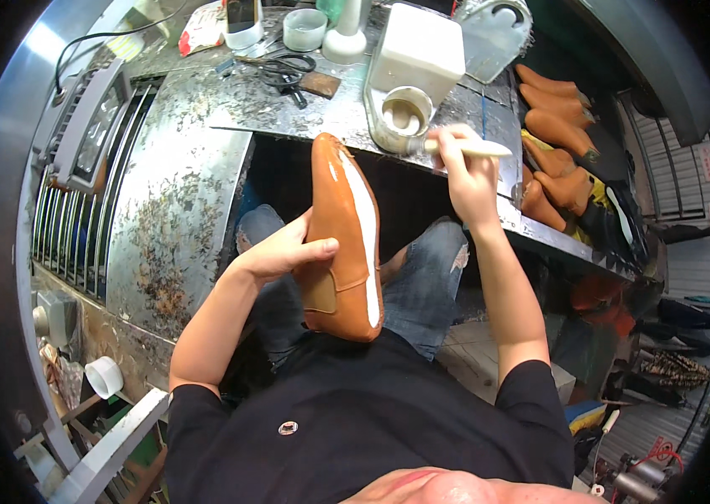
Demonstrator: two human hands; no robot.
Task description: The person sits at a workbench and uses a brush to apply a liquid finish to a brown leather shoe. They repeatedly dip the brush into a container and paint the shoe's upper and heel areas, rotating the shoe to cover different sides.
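My left hand [281, 250] is wrapped round the middle of a tan leather shoe [336, 231], thumb on its upper. The shoe hangs over my lap, toe pointing away from me, tilted on its side. A white band runs along its bottom edge from toe to heel. Off to the right, my right hand [471, 181] grips a brush [486, 149] by its pale handle. The brush's head is beside a round pot [412, 99] with whitish stuff in it, at the bench's near edge. Whether the bristles touch the pot, I cannot tell.
A white dispenser-like box [424, 42] stands behind the pot. Scissors [288, 64] and a small brown block [320, 84] lie on the stained bench [183, 168]. Several tan shoes [558, 134] are piled at the right. A lamp [90, 126] stands at the left.
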